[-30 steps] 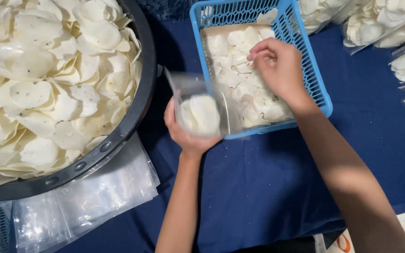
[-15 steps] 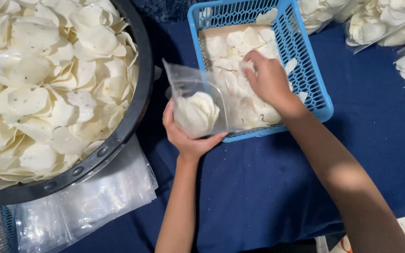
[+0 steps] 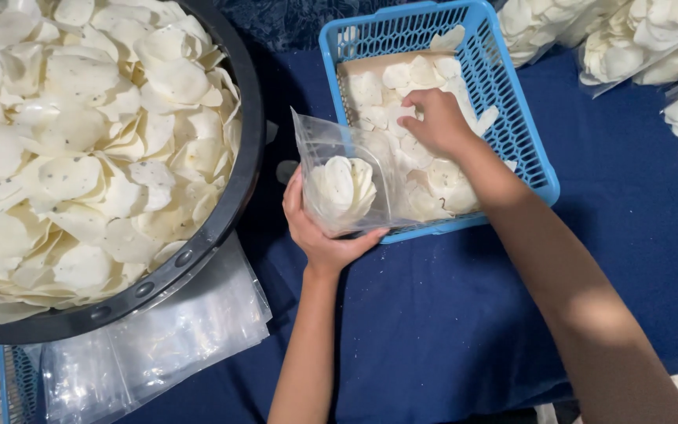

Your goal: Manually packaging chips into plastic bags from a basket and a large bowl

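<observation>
Cupping a clear bag [image 3: 344,177] of white chips upright, mouth open, the left hand [image 3: 319,228] sat just left of the right hand [image 3: 435,122], whose curled fingers pressed chips in the blue basket [image 3: 539,169].

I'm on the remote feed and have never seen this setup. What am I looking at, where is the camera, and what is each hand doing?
There is no machine here, only a person's two bare hands. The one picture comes from a camera worn on the person's head, looking down at a surface covered with a dark blue cloth.

The left hand holds a clear plastic bag, open at the top, with a few pale round chips inside. The right hand reaches into a blue basket and rests on the chips lying there.

At the left stands a big dark bowl heaped with the same chips. Below it lies a stack of empty clear bags. At the top right are filled bags of chips.
</observation>
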